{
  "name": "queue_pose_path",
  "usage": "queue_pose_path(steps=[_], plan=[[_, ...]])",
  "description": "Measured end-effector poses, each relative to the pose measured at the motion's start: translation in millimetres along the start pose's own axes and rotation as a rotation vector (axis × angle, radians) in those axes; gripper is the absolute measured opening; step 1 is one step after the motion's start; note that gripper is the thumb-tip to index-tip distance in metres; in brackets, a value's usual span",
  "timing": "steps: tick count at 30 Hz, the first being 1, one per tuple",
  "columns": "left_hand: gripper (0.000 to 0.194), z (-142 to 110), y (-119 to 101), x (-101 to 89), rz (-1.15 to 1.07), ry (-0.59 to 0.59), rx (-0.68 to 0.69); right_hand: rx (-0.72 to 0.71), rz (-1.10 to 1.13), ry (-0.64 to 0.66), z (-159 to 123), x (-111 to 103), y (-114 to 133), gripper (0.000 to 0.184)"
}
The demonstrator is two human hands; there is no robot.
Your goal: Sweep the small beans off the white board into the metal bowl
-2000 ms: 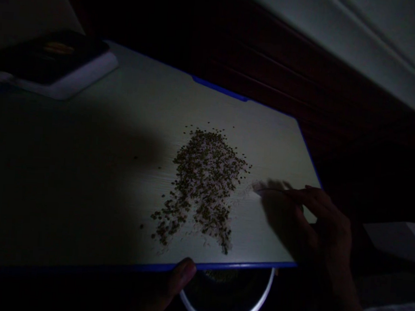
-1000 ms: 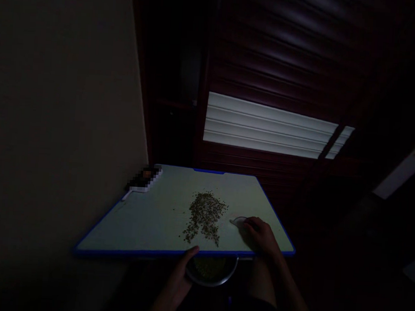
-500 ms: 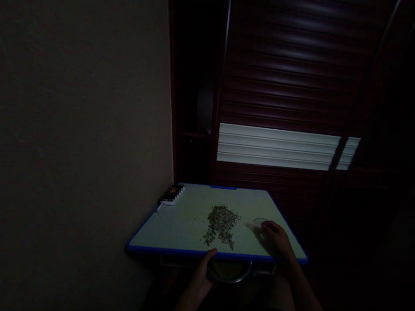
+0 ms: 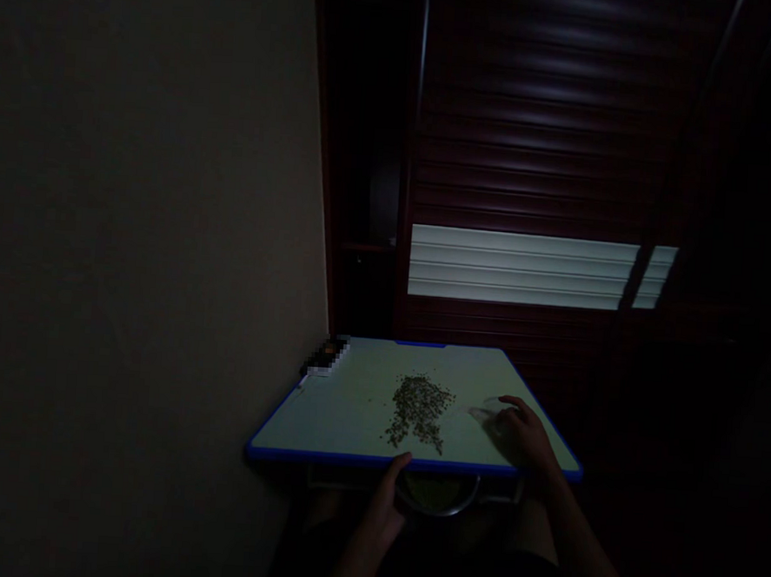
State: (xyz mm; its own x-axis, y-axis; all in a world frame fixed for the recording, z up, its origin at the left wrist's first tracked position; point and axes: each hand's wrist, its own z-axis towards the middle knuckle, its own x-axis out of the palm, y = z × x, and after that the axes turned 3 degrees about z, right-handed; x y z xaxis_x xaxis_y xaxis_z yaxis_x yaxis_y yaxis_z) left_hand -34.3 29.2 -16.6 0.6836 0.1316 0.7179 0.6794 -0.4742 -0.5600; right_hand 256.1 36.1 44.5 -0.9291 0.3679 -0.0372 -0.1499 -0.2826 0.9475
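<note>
A pale board with a blue rim lies in front of me, dimly lit. A heap of small dark grains sits near its middle. My left hand grips the rim of a metal bowl held just under the board's near edge, thumb up against the edge. My right hand rests on the board to the right of the grains, fingers curled near a small pale thing that I cannot make out.
A small dark device lies at the board's far left corner. A plain wall fills the left. Dark slatted panels with one pale band stand behind the board. The room is very dark.
The view pulled back from a close look at the board to a wide one. My hands stay in place: left at the bowl, right beside the grains, shifting slightly.
</note>
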Motion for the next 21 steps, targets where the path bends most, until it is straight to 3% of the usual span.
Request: queue_pose_path(steps=[8, 21], plan=[[0.023, 6, 4, -3.2, -0.068, -0.001, -0.025, 0.135, 0.078, 0.024, -1, -6, 3, 0.036], [0.024, -8, -2, 5.6, -0.035, -0.04, -0.026, 0.071, -0.01, 0.083, -3, -4, -1, 0.036]])
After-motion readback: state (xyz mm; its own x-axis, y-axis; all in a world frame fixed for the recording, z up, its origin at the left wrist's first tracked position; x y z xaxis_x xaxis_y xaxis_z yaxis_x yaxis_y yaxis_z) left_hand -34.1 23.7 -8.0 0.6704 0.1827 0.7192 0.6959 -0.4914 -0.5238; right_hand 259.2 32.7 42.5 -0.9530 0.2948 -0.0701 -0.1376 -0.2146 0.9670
